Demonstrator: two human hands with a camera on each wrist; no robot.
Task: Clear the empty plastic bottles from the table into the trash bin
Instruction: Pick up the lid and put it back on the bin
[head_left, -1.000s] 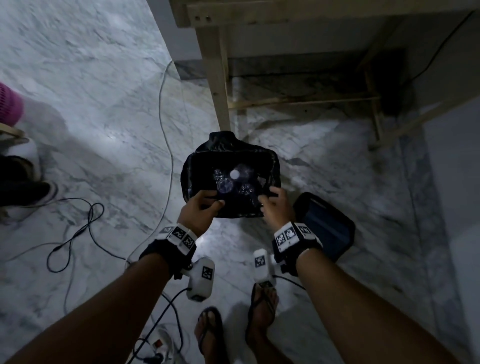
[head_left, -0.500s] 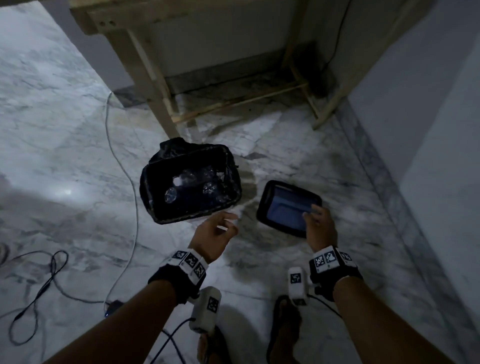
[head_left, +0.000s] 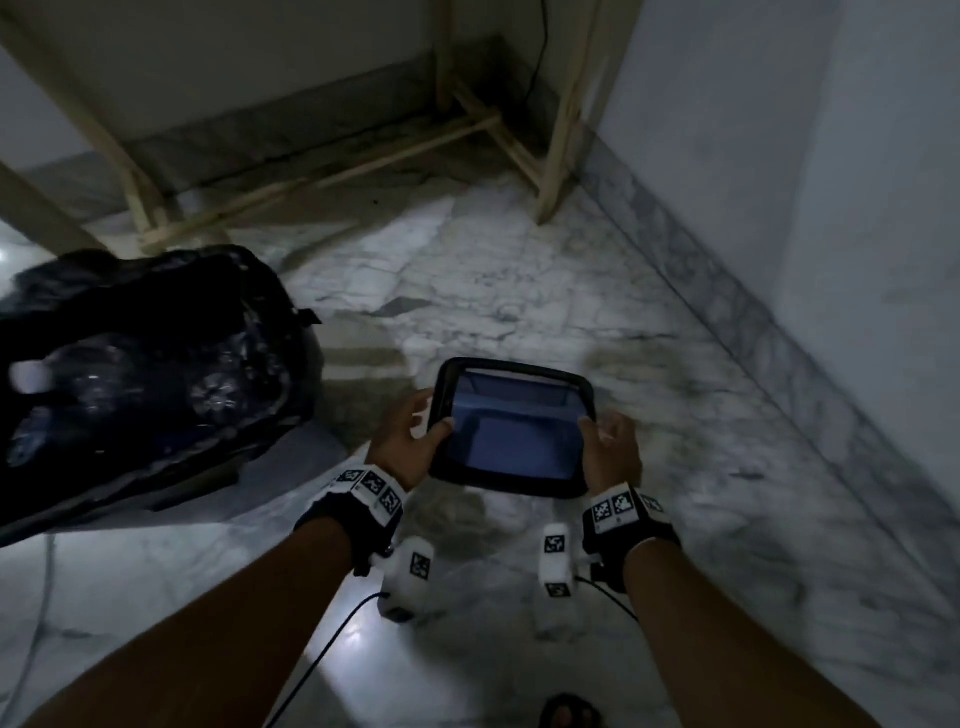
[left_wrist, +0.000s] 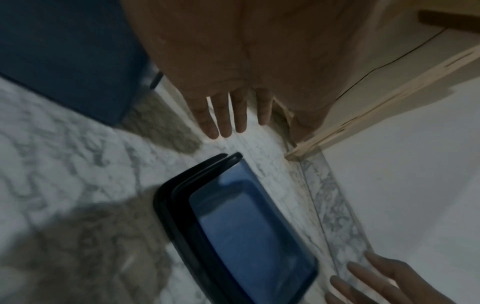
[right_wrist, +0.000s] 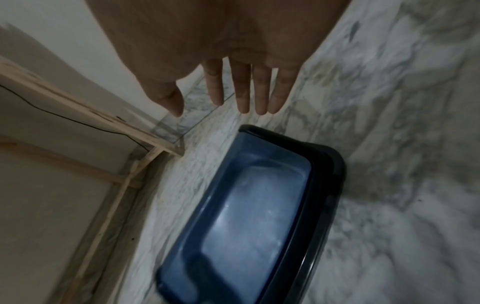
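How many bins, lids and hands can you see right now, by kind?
Bin: 1
Lid: 1
Hands: 2 (left hand, right hand)
Bottles inside the bin: too blurred to count
Total: 4, bottles aside

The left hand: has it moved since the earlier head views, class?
Yes. The left hand left the trash bin rim and went right to the bin lid's left edge.
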